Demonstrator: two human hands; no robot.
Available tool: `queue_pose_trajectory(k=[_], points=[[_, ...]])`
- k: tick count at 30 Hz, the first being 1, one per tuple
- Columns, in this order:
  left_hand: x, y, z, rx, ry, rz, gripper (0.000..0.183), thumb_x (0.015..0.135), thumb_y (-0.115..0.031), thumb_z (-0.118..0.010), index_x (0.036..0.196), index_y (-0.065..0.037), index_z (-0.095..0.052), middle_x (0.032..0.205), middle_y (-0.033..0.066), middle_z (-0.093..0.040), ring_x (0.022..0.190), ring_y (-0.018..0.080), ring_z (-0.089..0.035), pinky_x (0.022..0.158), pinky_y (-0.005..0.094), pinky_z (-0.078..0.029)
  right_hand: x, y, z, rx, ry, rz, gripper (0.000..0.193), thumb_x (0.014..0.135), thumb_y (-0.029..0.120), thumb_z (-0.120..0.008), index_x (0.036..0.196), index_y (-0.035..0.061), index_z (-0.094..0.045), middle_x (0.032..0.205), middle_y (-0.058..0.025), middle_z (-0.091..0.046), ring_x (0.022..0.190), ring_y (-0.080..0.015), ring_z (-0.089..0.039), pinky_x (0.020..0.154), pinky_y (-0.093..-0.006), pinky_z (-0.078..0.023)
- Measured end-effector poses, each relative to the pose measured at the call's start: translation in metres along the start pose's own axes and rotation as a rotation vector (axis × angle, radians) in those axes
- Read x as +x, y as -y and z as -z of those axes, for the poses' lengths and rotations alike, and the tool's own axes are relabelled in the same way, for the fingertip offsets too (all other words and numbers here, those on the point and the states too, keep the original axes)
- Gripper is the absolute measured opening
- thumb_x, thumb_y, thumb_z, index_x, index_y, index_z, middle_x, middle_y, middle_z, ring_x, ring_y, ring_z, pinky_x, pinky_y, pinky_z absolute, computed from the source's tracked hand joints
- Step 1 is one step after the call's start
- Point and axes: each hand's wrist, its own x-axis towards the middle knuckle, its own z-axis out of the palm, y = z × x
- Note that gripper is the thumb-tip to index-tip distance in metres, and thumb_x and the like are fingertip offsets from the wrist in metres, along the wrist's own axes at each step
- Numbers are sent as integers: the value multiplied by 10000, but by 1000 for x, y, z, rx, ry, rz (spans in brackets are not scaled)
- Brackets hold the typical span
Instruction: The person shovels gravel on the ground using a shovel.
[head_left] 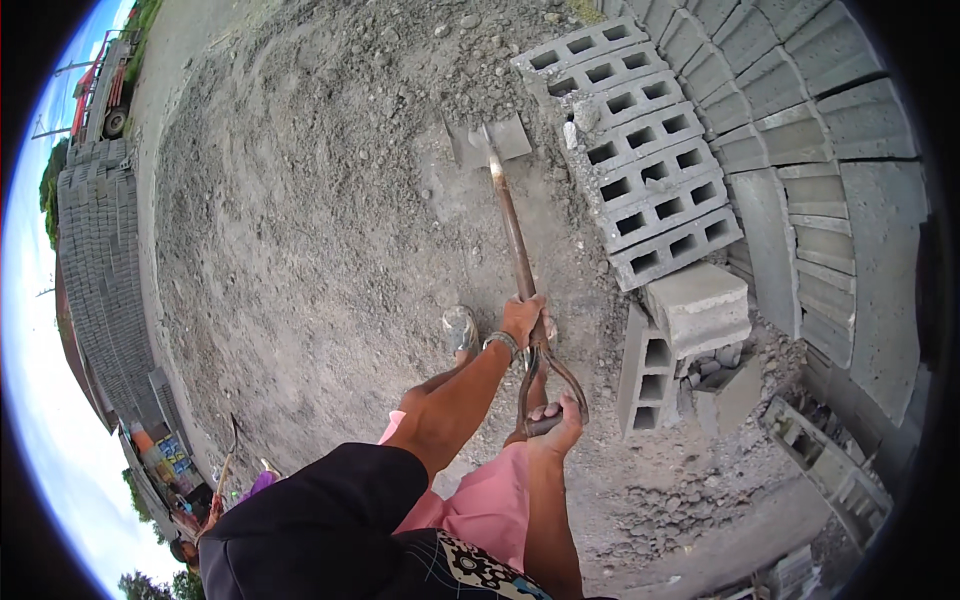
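Note:
I hold a shovel (512,215) with a long brown shaft and a grey metal blade that rests on a heap of grey sand and gravel (300,200). My left hand (522,318) grips the shaft just above the forked handle. My right hand (556,420) is closed on the D-shaped grip at the shaft's end. My left foot in a sandal (460,330) stands on the gravel beside the shaft.
Hollow concrete blocks (640,160) lie in a row to the right of the shovel, with a tall stack of blocks (800,150) behind them and loose blocks (690,330) near my feet. More stacked blocks (100,260) stand far left. A vehicle (105,90) is parked at the upper left.

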Motion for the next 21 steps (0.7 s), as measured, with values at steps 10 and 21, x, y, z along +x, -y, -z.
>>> queue_pose_trajectory(k=[10, 21], points=[[-9, -68, -17, 107, 25, 75, 177, 864, -104, -590, 735, 16, -586, 610, 103, -583, 474, 202, -577, 409, 370, -471, -18, 7, -56, 72, -20, -47, 179, 848, 216, -610, 735, 136, -496, 553, -10, -444, 423, -187, -464, 429, -324, -414], [83, -160, -73, 99, 160, 222, 215, 902, -180, -609, 908, 32, -571, 774, 121, -625, 633, 237, -639, 580, 395, -575, 64, 51, -154, -133, -145, 99, 132, 807, 201, -646, 820, 123, -540, 573, 7, -437, 460, -150, -443, 447, -297, -397]])
